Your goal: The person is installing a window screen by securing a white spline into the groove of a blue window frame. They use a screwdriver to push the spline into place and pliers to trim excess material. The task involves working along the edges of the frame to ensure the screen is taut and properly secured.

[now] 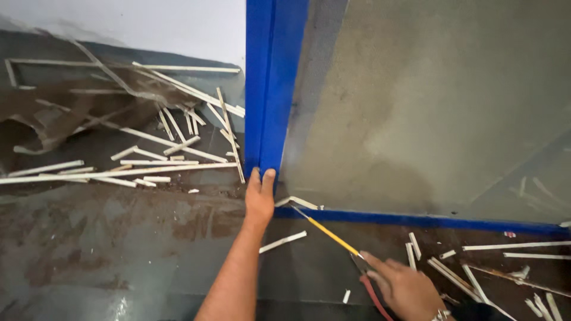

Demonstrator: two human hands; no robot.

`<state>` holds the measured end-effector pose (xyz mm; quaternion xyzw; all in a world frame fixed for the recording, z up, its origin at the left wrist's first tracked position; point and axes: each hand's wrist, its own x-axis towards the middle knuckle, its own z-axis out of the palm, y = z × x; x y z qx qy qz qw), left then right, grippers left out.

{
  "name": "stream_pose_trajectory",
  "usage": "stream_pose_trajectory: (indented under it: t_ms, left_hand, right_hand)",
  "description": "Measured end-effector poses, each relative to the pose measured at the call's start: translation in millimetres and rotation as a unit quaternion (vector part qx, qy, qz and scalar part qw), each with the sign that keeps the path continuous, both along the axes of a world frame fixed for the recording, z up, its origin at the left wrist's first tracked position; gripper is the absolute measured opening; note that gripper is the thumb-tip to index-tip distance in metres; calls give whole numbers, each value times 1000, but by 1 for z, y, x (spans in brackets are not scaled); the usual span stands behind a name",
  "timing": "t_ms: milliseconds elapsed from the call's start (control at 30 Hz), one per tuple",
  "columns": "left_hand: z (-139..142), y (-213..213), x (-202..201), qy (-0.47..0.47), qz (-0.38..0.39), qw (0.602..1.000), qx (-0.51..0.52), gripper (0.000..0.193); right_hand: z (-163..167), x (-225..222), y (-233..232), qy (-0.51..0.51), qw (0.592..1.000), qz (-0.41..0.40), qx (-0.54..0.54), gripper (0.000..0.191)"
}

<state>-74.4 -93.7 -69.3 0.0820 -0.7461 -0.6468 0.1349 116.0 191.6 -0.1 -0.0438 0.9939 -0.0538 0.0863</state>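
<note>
My left hand (260, 196) presses flat against the bottom of an upright blue frame post (270, 83), fingers together on its lower end. My right hand (404, 288) grips a tool with a red handle and a thin yellow shaft (330, 236). The shaft points up and left, and its tip touches the corner where the post meets the low blue frame rail (416, 220). A grey panel (428, 101) fills the frame to the right of the post.
Several white strips of trim (178, 145) lie scattered on the dark floor at left, beside a torn brown sheet (53, 119). More white strips (511, 255) lie at lower right. The floor (107, 238) looks stained and dusty.
</note>
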Motion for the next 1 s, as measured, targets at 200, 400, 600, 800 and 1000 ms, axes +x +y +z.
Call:
stream_pose_trajectory:
  t_ms: [200,400,600,800,1000]
  left_hand:
    - [0,0,-1,-22,-10,1000,13,84]
    - [-9,1,-4,-37,-3,999,15,85]
    - [-25,-1,-8,-20,-15,999,48,85]
    - [-37,-1,-10,-34,0,999,-2,82]
    - [-50,-3,-12,-23,-21,998,46,82]
  right_hand:
    - [22,-49,41,-4,993,83,81,49]
    - [68,-82,36,-68,989,93,97,51]
    - [59,-89,39,-157,974,58,155,57]
    - [38,-128,56,-89,974,182,97,54]
    - [-14,-153,-57,-20,892,435,-118,44]
